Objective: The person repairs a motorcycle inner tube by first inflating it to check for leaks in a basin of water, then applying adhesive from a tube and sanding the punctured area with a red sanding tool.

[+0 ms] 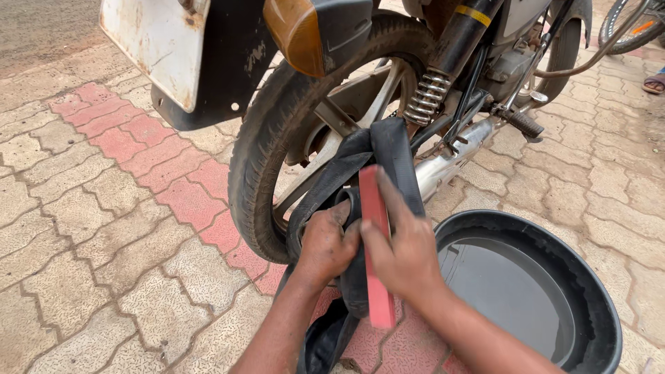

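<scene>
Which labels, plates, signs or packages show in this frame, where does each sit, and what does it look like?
Rear plate: top left, on the motorcycle's black mudguard; a white, scuffed rectangle, tilted, seen at an angle with nothing legible.
Yellow band: top centre, a narrow strip around the black shock absorber.
No packages, screens or signs; the red flat strip under the right hand on the inner tube looks unmarked.

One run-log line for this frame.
left hand: grips inner tube | right hand: presses red strip on tube | basin: right
</scene>
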